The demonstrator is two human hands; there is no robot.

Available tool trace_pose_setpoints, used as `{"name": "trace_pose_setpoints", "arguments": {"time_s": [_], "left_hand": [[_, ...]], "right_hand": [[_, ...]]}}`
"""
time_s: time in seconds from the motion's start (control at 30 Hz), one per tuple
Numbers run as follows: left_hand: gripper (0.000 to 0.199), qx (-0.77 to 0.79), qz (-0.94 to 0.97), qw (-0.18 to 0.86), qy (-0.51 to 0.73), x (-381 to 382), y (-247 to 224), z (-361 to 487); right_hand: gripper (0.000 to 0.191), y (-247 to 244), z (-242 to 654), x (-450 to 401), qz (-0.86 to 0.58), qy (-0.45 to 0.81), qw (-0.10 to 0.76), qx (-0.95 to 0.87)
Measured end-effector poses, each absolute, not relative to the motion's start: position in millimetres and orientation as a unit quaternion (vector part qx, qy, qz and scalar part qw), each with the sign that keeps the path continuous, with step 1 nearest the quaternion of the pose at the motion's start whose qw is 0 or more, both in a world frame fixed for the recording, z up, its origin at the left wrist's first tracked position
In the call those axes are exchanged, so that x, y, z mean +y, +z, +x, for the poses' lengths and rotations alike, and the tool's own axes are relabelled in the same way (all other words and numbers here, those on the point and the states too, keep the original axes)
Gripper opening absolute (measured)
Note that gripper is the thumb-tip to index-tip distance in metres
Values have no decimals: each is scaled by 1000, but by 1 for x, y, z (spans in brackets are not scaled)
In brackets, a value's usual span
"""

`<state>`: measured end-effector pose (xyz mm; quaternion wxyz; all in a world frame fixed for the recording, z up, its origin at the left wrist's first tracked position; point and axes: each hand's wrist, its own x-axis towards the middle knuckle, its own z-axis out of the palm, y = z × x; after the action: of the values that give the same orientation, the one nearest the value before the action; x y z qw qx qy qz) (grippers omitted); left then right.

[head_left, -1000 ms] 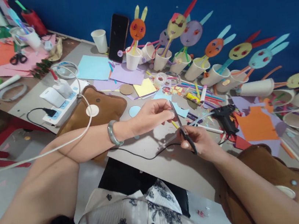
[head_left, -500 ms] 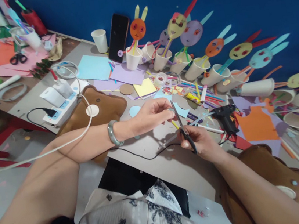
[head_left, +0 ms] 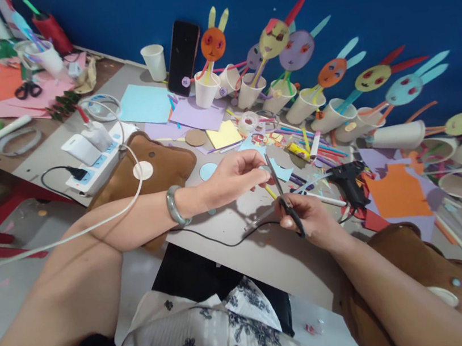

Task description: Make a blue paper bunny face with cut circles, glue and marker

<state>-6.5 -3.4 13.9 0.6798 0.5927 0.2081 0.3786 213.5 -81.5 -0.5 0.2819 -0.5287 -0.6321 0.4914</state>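
My left hand pinches a small piece between thumb and fingertips, too small to make out clearly; it looks bluish-grey. Black-handled scissors are in my right hand, with the blades pointing up beside the left fingertips. Light blue paper scraps lie on the table behind the hands. A light blue paper circle rests just left of my left hand. A black glue gun lies to the right of the scissors.
Cups holding paper rabbit faces line the blue wall, near a leaning phone. A brown cushion and power strip are at left, with a white cable over my left arm. Orange paper lies right.
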Motion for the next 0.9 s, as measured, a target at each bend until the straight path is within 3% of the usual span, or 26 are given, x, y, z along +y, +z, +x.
{"name": "trace_pose_setpoints", "arguments": {"time_s": [0.9], "left_hand": [[21,219,598,664,392,-3,15,-6]], "right_hand": [[66,-1,215,-81,-528,492,284,-631]]}}
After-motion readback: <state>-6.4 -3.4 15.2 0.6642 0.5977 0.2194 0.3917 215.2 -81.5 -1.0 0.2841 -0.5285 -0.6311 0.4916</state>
